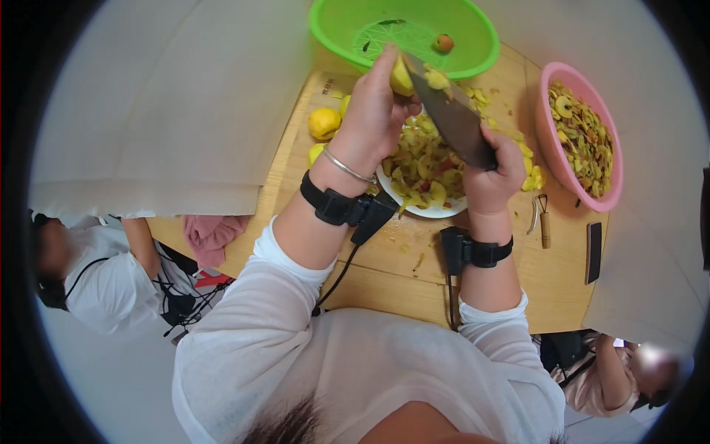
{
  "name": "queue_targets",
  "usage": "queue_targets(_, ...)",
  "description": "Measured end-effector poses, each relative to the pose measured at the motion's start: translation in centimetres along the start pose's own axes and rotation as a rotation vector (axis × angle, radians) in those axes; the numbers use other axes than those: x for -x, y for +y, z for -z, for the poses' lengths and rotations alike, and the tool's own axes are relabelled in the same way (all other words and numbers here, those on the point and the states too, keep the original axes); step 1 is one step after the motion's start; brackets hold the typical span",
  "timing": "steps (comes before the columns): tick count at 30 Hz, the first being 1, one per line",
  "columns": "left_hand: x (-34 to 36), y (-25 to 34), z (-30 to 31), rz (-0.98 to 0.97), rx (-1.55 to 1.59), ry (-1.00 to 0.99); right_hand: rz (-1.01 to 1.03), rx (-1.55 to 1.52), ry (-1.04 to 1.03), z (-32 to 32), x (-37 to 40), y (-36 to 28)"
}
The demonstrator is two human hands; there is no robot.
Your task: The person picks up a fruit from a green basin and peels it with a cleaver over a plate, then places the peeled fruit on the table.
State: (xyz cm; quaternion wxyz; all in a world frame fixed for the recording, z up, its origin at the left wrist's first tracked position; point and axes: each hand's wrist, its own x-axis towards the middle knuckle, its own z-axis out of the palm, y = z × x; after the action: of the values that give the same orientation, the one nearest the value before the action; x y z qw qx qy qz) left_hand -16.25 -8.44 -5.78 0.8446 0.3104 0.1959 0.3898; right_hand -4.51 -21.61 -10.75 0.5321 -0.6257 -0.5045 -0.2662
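As the left hand (376, 103) grips yellow fruit (401, 78), the right hand (501, 169) holds a knife (452, 118) slanting forward-left.

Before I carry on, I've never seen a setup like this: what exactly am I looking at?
There is no machine here, just a person working bare-handed. The single picture comes from a camera worn on that person's head, looking forward and down.

The left hand holds a yellow fruit; the right hand grips a knife, its broad dark blade at or very near the fruit. Black straps circle both forearms.

On the wooden table, a white dish holds heaped peelings. Beyond is a green basin with one fruit visible inside; to the right, a pink basin with more peelings.
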Motion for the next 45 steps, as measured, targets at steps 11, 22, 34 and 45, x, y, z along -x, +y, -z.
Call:
queue_targets(11,1.1,-2.2,3.8,-0.336,-0.826,-0.234,0.22,-0.021,-0.045,-0.1,-0.8,-1.4)
queue_targets(22,1.9,-1.4,2.9,-0.425,-0.783,-0.323,0.24,0.039,-0.069,0.1,-0.5,-1.3)
queue_targets(34,0.8,-2.5,2.8,-0.332,-0.368,-0.291,0.219,0.046,-0.033,0.1,-0.7,-1.2)
queue_targets(45,-0.5,-3.0,4.3,-0.376,-0.786,-0.128,0.227,0.004,-0.021,0.1,-0.9,-0.8)
